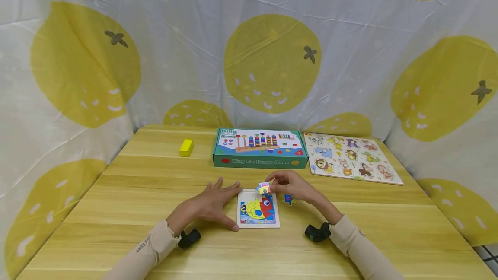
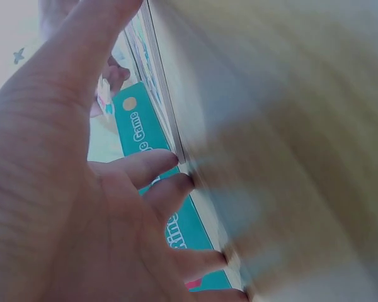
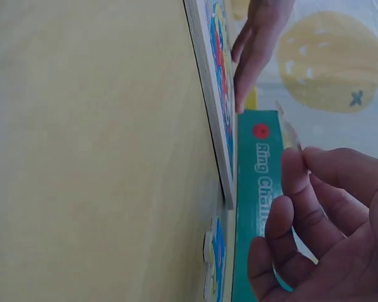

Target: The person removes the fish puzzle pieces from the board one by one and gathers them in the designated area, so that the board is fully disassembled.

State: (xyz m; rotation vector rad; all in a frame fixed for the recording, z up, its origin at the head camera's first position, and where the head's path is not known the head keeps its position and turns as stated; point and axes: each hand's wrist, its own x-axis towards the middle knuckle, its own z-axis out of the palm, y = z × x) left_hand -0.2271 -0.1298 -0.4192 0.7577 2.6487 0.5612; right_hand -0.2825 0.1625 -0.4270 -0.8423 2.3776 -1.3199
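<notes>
A small jigsaw board point(image 1: 258, 211) with a white frame and a yellow-and-red fish picture lies on the table. My left hand point(image 1: 212, 204) rests beside its left edge, fingers spread and straight, thumb at the lower left corner. My right hand point(image 1: 292, 186) pinches a jigsaw piece point(image 1: 264, 188) between thumb and fingertips above the board's top edge. In the right wrist view that piece point(image 3: 290, 129) is seen nearly edge-on. Another jigsaw piece point(image 1: 288, 199), blue, lies on the table to the right of the board, partly under my right hand.
Behind the board stands a green Ring Challenge Game box point(image 1: 260, 161). An animal puzzle board point(image 1: 352, 158) lies at the back right, close to the box. A yellow block point(image 1: 186, 147) sits at the back left. A patterned curtain point(image 1: 342, 77) hangs behind the table.
</notes>
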